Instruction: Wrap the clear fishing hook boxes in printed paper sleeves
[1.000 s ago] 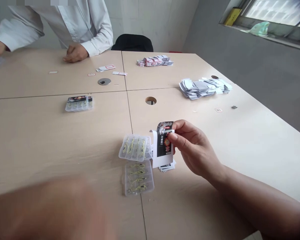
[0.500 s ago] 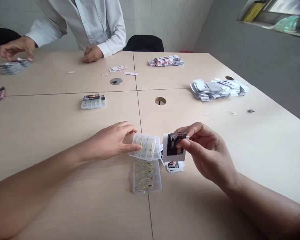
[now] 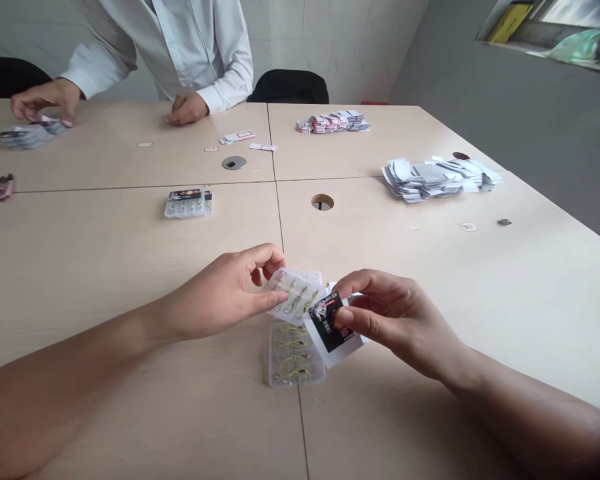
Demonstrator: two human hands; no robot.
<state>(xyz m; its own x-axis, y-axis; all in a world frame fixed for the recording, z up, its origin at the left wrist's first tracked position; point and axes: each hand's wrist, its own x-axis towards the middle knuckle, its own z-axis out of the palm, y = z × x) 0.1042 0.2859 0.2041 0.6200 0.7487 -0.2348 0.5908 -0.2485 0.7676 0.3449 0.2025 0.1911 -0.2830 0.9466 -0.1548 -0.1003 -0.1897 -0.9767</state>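
My left hand [image 3: 235, 287] grips the left edge of a clear plastic box [image 3: 296, 293] with fish hooks on yellow line in its compartments, thumb on top and fingers behind. Pinched between the thumb and fingers of my right hand [image 3: 395, 320] is a printed card [image 3: 330, 330], black with red and white lettering on a white backing. It tilts against the right side of the held box. Nearer to me, a second clear hook box [image 3: 295, 373] lies flat on the table, its upper right corner covered by the card. The loose cards beneath my right hand are mostly hidden.
Finished-looking boxes with black labels [image 3: 187, 203] sit left of centre. A spread pile of white cards [image 3: 437, 180] and a red-edged stack [image 3: 333, 122] lie farther back. Across the table [image 3: 130, 400], a person's hand [image 3: 47, 103] touches another pile [image 3: 25, 137]. A round hole [image 3: 323, 202] pierces the tabletop.
My right hand has brought the card left and down, tilting it against the box. My left hand has shifted slightly right with the box, which is now more angled.
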